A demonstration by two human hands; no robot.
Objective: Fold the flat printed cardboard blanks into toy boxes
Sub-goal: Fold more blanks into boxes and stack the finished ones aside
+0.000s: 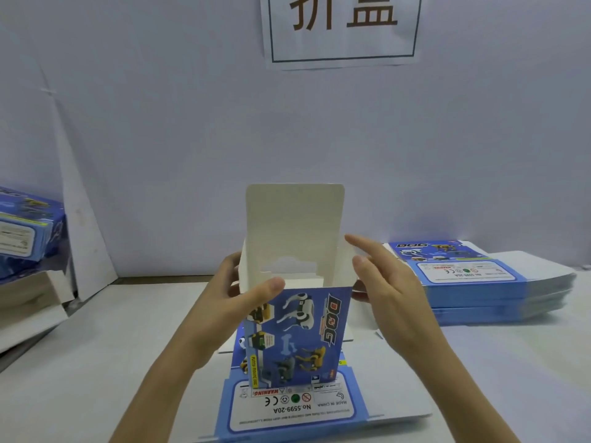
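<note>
1. Dead centre on the counter [96, 346], standing upright on top of a flat blank [297, 407], is the box [297, 330] I'm working on. It's half-erected, with the walls up and the top open.
2. Hands: my left hand [243, 292] grips the box's top-left corner, thumb on the printed front and fingers curled round the left wall. My right hand [390, 282] is open with the fingers straight, just beside the right wall. I honestly can't tell if it's touching the side flap or only hovering near it.
3. Handling guess: it's thin printed card, so very light and a bit springy. I'd expect it to bend cleanly at the creases and dent or kink anywhere else. The glossy print side probably slips under the fingers.
4. Where I'd hold it: by the corners and along the fold lines, like the left hand does now, not mid-panel. With nothing inside, a hard squeeze would likely collapse the walls.
5. Looks: the outside is blue, with "DOG" lettering and robot dogs in white, yellow and grey. The inside is plain off-white. The lid flap [294, 219] stands straight up at the back with rounded corners, and there's a cut-out in the far wall.
6. A stack of blanks [473, 282] sits well off to my right, and what look like finished boxes [28, 231] are at far left.
</note>
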